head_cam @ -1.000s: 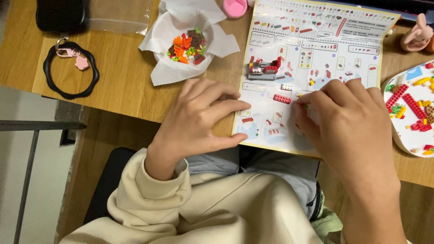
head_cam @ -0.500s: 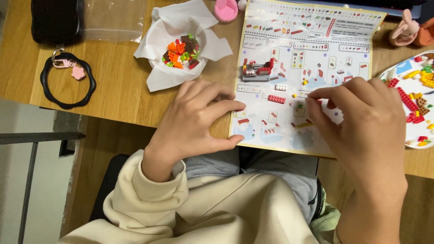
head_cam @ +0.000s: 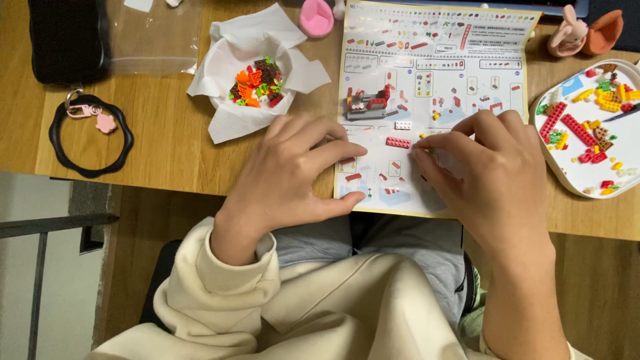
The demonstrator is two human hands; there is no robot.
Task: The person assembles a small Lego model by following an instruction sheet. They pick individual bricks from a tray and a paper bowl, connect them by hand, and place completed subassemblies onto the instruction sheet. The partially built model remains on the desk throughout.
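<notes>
honestly, our left hand point(head_cam: 293, 170) lies spread on the instruction sheet point(head_cam: 433, 73); our right hand point(head_cam: 490, 173) pinches a tiny brick we can't make out. a nudge could scatter the loose red brick point(head_cam: 398, 142) nearby.

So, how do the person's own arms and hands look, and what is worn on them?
Both hands are bare: no gloves, rings or watch show. The left hand comes out of a loose cream sweatshirt sleeve with a ribbed cuff at the wrist. The right hand and its forearm are uncovered; cream fabric appears only at the bottom edge.

head cam | looks steeply down | close over wooden desk point(head_cam: 167, 147) edge, lap
</notes>
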